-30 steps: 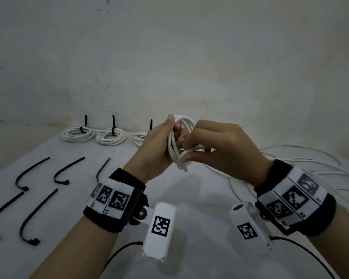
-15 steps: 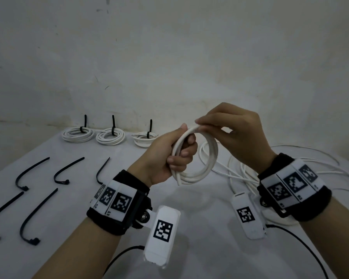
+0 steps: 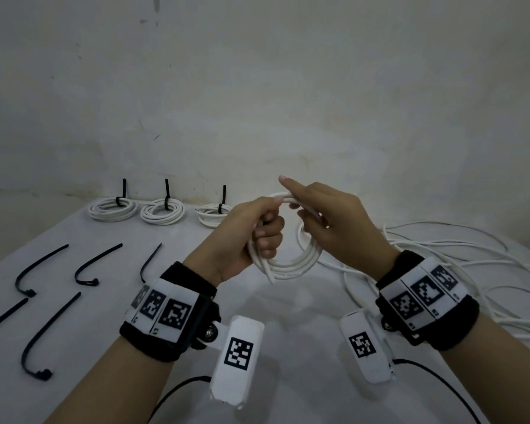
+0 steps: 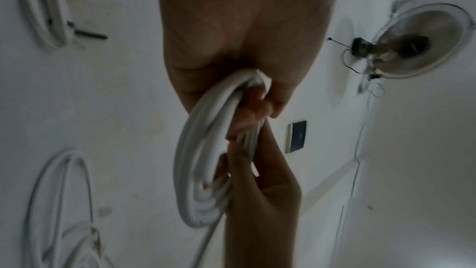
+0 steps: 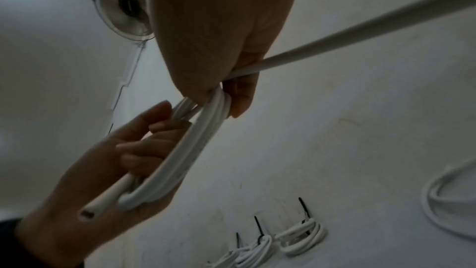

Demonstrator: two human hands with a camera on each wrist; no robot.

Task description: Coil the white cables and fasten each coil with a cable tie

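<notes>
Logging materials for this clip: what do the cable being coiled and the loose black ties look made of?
The cable looks like smooth white plastic-jacketed wire: even matte sheen, holds soft round loops, and the right wrist view shows a cut end with a dark core. The black cable ties look like stiff matte plastic, probably nylon: thin strips holding a springy curve, with a small head at one end.

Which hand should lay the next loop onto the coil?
Right hand: it already guides the loose cable at the coil's top, while the left hand is busy gripping the coil.
</notes>
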